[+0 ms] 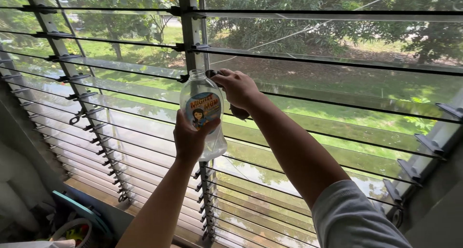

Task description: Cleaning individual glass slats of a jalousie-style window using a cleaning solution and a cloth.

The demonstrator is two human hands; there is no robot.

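Sleeved at lower right, my right hand [237, 86] gripped the spray head while my left hand [190, 137] held the clear bottle [202, 110] mid-frame; fitting it wanted twisting.

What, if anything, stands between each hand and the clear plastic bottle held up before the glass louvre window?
Nothing visible does. The left hand is wrapped directly around the clear plastic bottle at its labelled body, and the right hand sits at the bottle's top, over a dark part there. The glass louvre window lies behind both.
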